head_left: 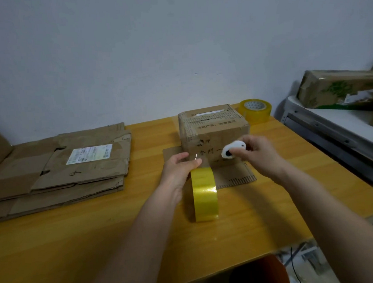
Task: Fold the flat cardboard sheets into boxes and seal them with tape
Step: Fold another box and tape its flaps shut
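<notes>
Left hand [179,172]: thumb and fingers curled, pinching the free end of clear tape pulled up off the yellow tape roll [204,194]; a thin shiny edge of tape shows just past the fingertips. The roll stands on edge on the wooden table [99,235], just below and touching the left hand, glossy yellow band facing the camera.

Right hand [257,150]: fingers curled round a small white cutter [233,149] with a black dot on its rounded end; tool points left toward the tape end. Blade not visible, cannot tell if it touches the tape.

Folded box [213,132] sits on the table just behind both hands, upright, brown, worn. Top flaps are closed with a clear tape strip along the seam, printed characters on top and handwritten marks on the front face. A bottom flap [234,175] lies flat on the table toward the camera, under the right hand, with a printed edge pattern.

Stack of flat cardboard sheets [57,168] lies at left on the table, well apart from the box, creased, with a white shipping label [89,153] on the top sheet.

Second tape roll [255,110], yellowish clear, lies flat at the far right corner just behind the box.

Another taped carton [341,89] rests on a white surface at right, off the table.
</notes>
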Tool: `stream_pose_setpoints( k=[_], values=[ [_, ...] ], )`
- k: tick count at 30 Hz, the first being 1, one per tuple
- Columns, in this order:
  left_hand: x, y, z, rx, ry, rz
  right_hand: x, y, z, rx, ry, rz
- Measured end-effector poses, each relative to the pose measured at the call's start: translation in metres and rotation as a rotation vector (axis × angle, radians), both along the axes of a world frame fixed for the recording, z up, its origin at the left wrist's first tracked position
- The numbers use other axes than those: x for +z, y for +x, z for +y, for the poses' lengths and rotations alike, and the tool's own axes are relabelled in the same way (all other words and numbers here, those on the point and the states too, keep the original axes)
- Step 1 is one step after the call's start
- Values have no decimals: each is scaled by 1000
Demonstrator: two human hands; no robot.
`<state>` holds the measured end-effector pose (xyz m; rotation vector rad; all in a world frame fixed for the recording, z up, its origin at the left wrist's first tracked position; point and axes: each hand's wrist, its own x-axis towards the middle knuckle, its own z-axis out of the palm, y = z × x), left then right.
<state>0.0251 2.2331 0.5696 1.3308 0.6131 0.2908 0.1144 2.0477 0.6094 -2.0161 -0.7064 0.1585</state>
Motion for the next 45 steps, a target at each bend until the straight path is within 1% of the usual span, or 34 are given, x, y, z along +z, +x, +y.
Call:
stream_pose_setpoints(
  k=[3, 5, 7, 8, 9, 10, 11, 12, 14, 15, 17, 18, 21, 23, 25, 27, 29, 32, 37, 41, 43, 45],
  values=[
    [1, -7, -2, -16, 61, -30, -39, 0, -25, -35, -189, 256],
    [3, -13, -6, -27, 115, -62, -59, -1, -33, -130, -248, 301],
    [3, -20, -10, -32, 159, -106, -66, 0, -34, -188, -300, 272],
    [2, -24, -12, -30, 181, -126, -66, 0, -32, -201, -389, 215],
    [2, -27, -14, -25, 207, -143, -63, -1, -30, -229, -494, 115],
    [2, -31, -16, -19, 234, -159, -57, -3, -27, -257, -543, 2],
    [2, -34, -18, -15, 259, -177, -49, -8, -23, -264, -486, -78],
    [2, -36, -20, -12, 280, -194, -40, -15, -16, -237, -338, -92],
    [3, -41, -24, -11, 308, -224, -19, -35, 0, -100, 13, 43],
    [4, -43, -25, -11, 317, -237, -12, -46, 8, -25, 109, 127],
    [5, -48, -28, -15, 330, -260, -5, -61, 21, 61, 203, 250],
    [6, -51, -29, -17, 331, -272, -4, -67, 26, 66, 252, 303],
    [8, -60, -29, -11, 322, -309, -6, -73, 35, -1, 379, 444],
    [9, -65, -28, -14, 321, -328, -7, -76, 37, -19, 400, 497],
    [10, -70, -28, -29, 333, -358, -8, -77, 38, -15, 399, 510],
    [11, -73, -26, -52, 385, -383, -7, -79, 38, -10, 409, 515],
    [11, -75, -25, -76, 436, -379, -5, -80, 39, -14, 411, 511],
    [12, -78, -24, -70, 451, -358, -5, -83, 39, -13, 405, 497],
    [15, -80, -26, -9, 516, -296, -5, -86, 40, -29, 382, 419],
    [18, -79, -29, 26, 683, -242, -6, -86, 41, -31, 340, 364],
    [20, -78, -28, 45, 736, -206, -7, -85, 40, -46, 302, 332],
    [23, -76, -26, 62, 771, -164, -7, -83, 40, -73, 207, 253]
  ],
)
